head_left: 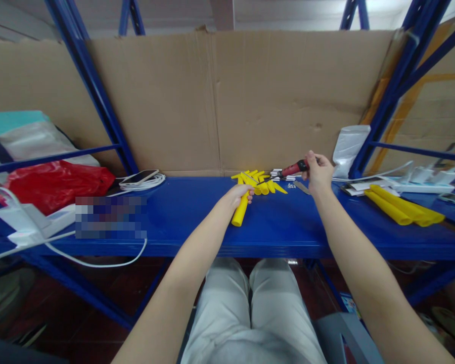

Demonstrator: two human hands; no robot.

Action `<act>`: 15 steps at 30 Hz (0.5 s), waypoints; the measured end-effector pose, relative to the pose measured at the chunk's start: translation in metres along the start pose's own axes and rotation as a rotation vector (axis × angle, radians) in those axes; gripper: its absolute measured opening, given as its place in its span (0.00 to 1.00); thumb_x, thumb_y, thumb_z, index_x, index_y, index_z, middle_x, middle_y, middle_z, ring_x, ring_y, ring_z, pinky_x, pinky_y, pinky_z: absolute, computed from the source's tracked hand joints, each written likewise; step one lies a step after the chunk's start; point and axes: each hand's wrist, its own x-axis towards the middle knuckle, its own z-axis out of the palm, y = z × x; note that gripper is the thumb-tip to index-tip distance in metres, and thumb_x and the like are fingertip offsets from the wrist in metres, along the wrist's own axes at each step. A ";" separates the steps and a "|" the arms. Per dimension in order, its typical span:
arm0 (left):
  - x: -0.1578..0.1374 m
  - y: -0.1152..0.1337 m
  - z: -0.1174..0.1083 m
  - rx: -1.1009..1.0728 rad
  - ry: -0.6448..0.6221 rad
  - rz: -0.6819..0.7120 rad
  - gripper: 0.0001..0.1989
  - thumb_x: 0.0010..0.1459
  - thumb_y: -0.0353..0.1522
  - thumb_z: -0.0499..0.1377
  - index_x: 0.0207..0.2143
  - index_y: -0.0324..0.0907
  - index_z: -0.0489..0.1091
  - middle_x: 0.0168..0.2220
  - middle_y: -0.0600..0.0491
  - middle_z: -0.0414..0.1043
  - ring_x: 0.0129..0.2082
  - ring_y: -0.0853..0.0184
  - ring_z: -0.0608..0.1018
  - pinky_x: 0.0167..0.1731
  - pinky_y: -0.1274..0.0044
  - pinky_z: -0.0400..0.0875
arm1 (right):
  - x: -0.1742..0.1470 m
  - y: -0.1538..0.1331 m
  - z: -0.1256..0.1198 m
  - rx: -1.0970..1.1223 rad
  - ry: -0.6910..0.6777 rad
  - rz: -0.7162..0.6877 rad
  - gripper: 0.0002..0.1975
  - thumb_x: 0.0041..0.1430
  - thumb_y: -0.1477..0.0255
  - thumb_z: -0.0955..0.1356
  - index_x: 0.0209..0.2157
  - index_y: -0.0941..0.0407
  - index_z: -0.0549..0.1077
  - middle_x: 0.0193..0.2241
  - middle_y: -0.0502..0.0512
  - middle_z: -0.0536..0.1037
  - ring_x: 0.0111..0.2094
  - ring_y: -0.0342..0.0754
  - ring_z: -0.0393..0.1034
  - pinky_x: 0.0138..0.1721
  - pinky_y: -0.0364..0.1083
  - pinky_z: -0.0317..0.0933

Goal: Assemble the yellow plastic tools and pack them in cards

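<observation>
My left hand (243, 194) is closed round a yellow tube (239, 215), whose round end points toward me on the blue shelf top (189, 207). My right hand (318, 173) pinches the back end of a red and black screwdriver (292, 169). Its dark shaft slants left and down toward the tube; whether the tip touches it I cannot tell. Behind my left hand lies a pile of short yellow tube pieces (264, 189), some cut to points. Tiny pale parts (291, 186) and a flat grey strip (302, 187) lie below the screwdriver.
Several long yellow tubes (398, 206) lie at the right beside a white power strip (420, 186). A white pouch (351, 146) leans against the cardboard wall (288, 101). On the left are a phone with coiled white cable (146, 182) and a red bag (56, 184). Blue posts (94, 91) flank the space.
</observation>
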 end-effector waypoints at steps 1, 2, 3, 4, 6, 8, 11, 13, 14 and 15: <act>0.000 0.000 0.000 0.000 0.004 0.002 0.10 0.61 0.20 0.49 0.33 0.43 0.59 0.15 0.63 0.56 0.11 0.75 0.58 0.14 0.83 0.53 | -0.001 -0.003 0.000 0.032 -0.020 0.042 0.25 0.45 0.47 0.75 0.28 0.53 0.69 0.18 0.43 0.67 0.13 0.39 0.57 0.12 0.42 0.50; 0.000 0.000 0.000 0.000 0.007 0.003 0.10 0.61 0.20 0.49 0.32 0.43 0.59 0.15 0.63 0.56 0.10 0.75 0.58 0.14 0.83 0.53 | -0.002 -0.006 0.001 0.066 -0.048 0.082 0.24 0.46 0.48 0.76 0.29 0.53 0.70 0.16 0.42 0.65 0.12 0.39 0.57 0.12 0.41 0.50; 0.001 0.000 -0.001 -0.002 0.011 0.003 0.10 0.61 0.20 0.49 0.32 0.43 0.59 0.14 0.63 0.55 0.10 0.75 0.58 0.14 0.83 0.52 | -0.002 -0.009 0.001 0.100 -0.080 0.121 0.23 0.47 0.49 0.76 0.29 0.53 0.70 0.15 0.41 0.64 0.12 0.39 0.57 0.12 0.41 0.52; 0.001 0.000 -0.001 -0.005 0.013 0.004 0.10 0.61 0.20 0.49 0.33 0.42 0.59 0.14 0.63 0.55 0.10 0.75 0.59 0.14 0.83 0.52 | -0.003 -0.011 0.001 0.132 -0.110 0.155 0.22 0.48 0.50 0.76 0.29 0.53 0.71 0.13 0.41 0.62 0.12 0.39 0.58 0.13 0.41 0.53; 0.003 -0.001 -0.002 -0.012 0.022 0.010 0.10 0.60 0.19 0.49 0.33 0.42 0.60 0.14 0.63 0.55 0.11 0.75 0.59 0.14 0.83 0.53 | -0.004 -0.016 0.001 0.179 -0.153 0.209 0.21 0.50 0.52 0.75 0.27 0.54 0.69 0.12 0.40 0.60 0.13 0.40 0.60 0.13 0.40 0.56; 0.006 -0.002 -0.003 -0.019 0.034 0.017 0.10 0.59 0.19 0.50 0.32 0.42 0.60 0.14 0.63 0.55 0.11 0.75 0.59 0.14 0.83 0.53 | -0.005 -0.018 0.001 0.195 -0.167 0.236 0.22 0.52 0.53 0.75 0.25 0.53 0.66 0.12 0.41 0.61 0.13 0.40 0.61 0.14 0.39 0.57; 0.008 -0.003 -0.003 -0.029 0.043 0.020 0.09 0.59 0.19 0.52 0.32 0.42 0.61 0.14 0.63 0.56 0.10 0.76 0.58 0.14 0.83 0.53 | -0.005 -0.017 0.000 0.174 -0.158 0.227 0.25 0.51 0.52 0.76 0.24 0.53 0.62 0.12 0.40 0.61 0.12 0.39 0.58 0.13 0.39 0.54; 0.009 -0.003 -0.003 -0.027 0.041 0.017 0.09 0.59 0.20 0.52 0.32 0.42 0.61 0.15 0.63 0.56 0.10 0.77 0.58 0.14 0.83 0.53 | -0.005 -0.014 -0.001 0.143 -0.128 0.189 0.26 0.50 0.52 0.76 0.25 0.52 0.60 0.11 0.39 0.60 0.11 0.38 0.55 0.12 0.39 0.50; 0.009 -0.004 -0.003 -0.021 0.040 0.016 0.09 0.60 0.20 0.52 0.33 0.42 0.61 0.14 0.64 0.56 0.10 0.76 0.58 0.14 0.83 0.53 | -0.005 -0.012 -0.001 0.125 -0.107 0.167 0.26 0.49 0.51 0.76 0.25 0.52 0.60 0.12 0.39 0.59 0.11 0.37 0.54 0.11 0.39 0.48; 0.009 -0.004 -0.003 -0.014 0.039 0.017 0.09 0.61 0.20 0.51 0.33 0.41 0.61 0.14 0.64 0.56 0.10 0.76 0.59 0.14 0.83 0.53 | -0.005 -0.011 -0.001 0.107 -0.085 0.148 0.27 0.48 0.51 0.76 0.25 0.51 0.59 0.12 0.38 0.59 0.11 0.37 0.53 0.11 0.39 0.47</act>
